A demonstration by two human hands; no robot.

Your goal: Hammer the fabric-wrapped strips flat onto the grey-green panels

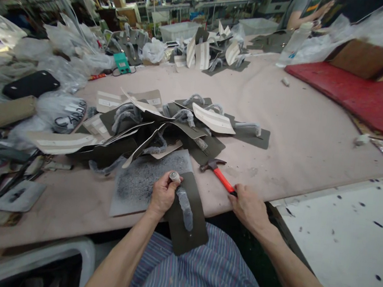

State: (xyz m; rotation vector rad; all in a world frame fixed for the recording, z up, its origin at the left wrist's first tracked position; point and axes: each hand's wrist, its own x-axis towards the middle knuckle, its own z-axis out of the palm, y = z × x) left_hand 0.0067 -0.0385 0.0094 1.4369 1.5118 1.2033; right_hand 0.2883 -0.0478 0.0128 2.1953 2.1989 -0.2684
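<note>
My left hand [164, 194] is closed around a short pale cylinder with a round end [175, 176]; its kind I cannot make out. Under that hand lies a dark olive flat panel [198, 229] with a plastic-wrapped handle [186, 209], its near end reaching over the table edge by my lap. My right hand [248, 206] grips the end of a hammer's red handle [222, 177]; the dark head points away, by the pile. A speckled grey board [131, 187] rests on the table beside the panel and partly beneath it.
Beyond the board, similar panels with wrapped handles [166, 122] lie in a loose pile. Farther back are another pile [205, 53], a teal box [122, 63] and a clear bottle [294, 44]. A red sheet [359, 93] bears an open carton [367, 60]. Plastic bags [60, 50] crowd the left.
</note>
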